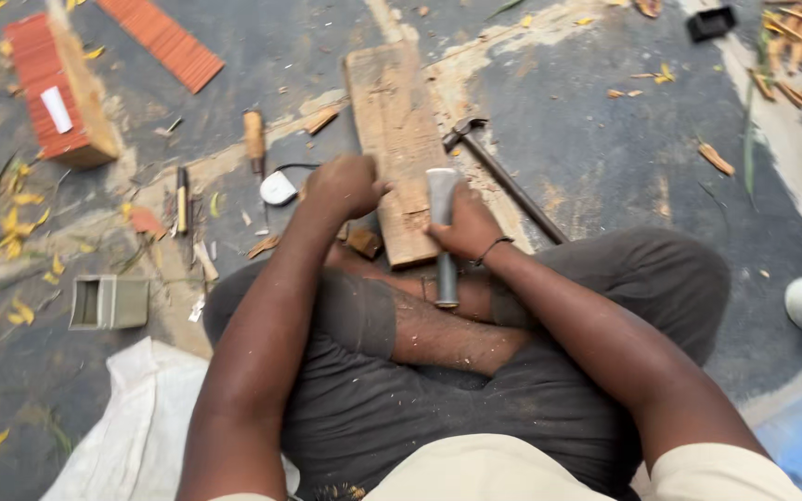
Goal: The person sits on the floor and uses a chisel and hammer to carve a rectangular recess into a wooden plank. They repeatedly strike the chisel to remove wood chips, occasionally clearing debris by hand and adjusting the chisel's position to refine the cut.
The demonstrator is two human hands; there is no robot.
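the wooden plank (399, 139) lies on the ground in front of the crossed legs, its near end at the knees. the left hand (345, 186) is fisted at the plank's left edge; what it grips is hidden. the right hand (464, 227) is clamped on a metal mallet (443, 227) at the plank's near right corner. a claw hammer (503, 176) lies just right of the plank.

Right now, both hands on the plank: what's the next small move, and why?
Probably a short downward tap. The right hand grips a metal hammer with its head just above the near end of the wooden plank, and the left hand is fisted beside it, seemingly holding a tool I cannot make out.
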